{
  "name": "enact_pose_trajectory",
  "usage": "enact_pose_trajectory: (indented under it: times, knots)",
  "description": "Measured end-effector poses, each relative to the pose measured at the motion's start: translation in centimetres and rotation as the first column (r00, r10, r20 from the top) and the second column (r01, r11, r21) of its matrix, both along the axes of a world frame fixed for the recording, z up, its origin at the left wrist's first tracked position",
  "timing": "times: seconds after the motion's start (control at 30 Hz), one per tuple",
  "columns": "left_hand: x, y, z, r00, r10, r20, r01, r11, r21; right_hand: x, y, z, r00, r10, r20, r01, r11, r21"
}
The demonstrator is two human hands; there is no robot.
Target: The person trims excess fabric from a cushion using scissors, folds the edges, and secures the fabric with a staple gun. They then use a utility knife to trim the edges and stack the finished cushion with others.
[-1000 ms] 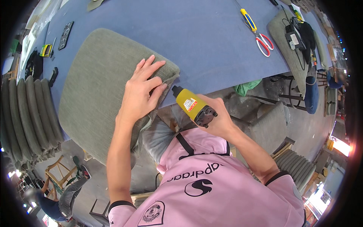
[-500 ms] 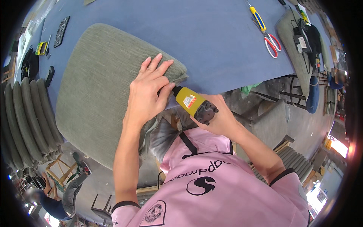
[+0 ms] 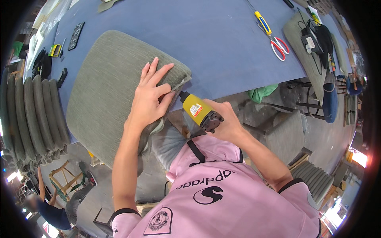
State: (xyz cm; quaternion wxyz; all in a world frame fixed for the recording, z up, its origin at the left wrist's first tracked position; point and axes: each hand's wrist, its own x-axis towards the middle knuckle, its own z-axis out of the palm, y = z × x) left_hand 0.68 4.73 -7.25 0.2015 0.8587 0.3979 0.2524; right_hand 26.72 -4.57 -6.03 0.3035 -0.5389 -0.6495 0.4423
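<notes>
A grey-green padded seat cushion [image 3: 107, 87] lies tilted over the near edge of the blue-topped table, with raw fabric along its near side. My left hand [image 3: 149, 93] rests on its right part, fingers spread over the top and the thumb by the near edge. In my right hand [image 3: 226, 119] is a yellow-and-black power tool [image 3: 196, 109] with a black nose, gripped from the right. That nose points at the cushion's near right edge, close to my left thumb, with a small gap showing. My right fingers are mostly hidden behind the tool.
Red-handled scissors [image 3: 280, 49] and a yellow-and-blue screwdriver [image 3: 262, 23] lie on the table [image 3: 222, 47]. Several similar cushions [image 3: 37, 115] stand in a row at left. Another cushion [image 3: 293, 33] bears a black adapter and cables. Chairs [image 3: 285, 131] stand right; someone [image 3: 55, 214] works lower left.
The tool's nose has come away from my left thumb and the cushion edge. My left thumb has drawn back slightly left. The whole view has shifted a little.
</notes>
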Motion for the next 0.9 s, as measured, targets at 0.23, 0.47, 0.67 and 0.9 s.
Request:
enact_pose_trajectory:
  times: [0.23,0.47,0.67,0.9]
  knots:
    - [0.1,-0.1,-0.5,0.996,0.041,0.081,-0.035,0.997,-0.068,-0.7,0.5,-1.1,0.996,0.083,-0.022,-0.086,0.986,-0.146]
    - [0.2,0.3,-0.9,0.998,0.012,0.057,-0.009,0.998,-0.061,-1.1,-0.2,-3.7,0.987,0.016,0.159,-0.015,1.000,-0.011]
    - [-0.5,-0.6,1.4,0.998,-0.035,-0.060,0.035,0.999,-0.008,-0.7,-0.9,-1.1,1.000,0.021,-0.001,-0.021,1.000,-0.016]
    - [-1.2,-0.4,-0.1,0.997,-0.009,0.078,0.017,0.996,-0.093,-1.3,-0.4,-1.2,0.998,0.059,-0.036,-0.061,0.997,-0.044]
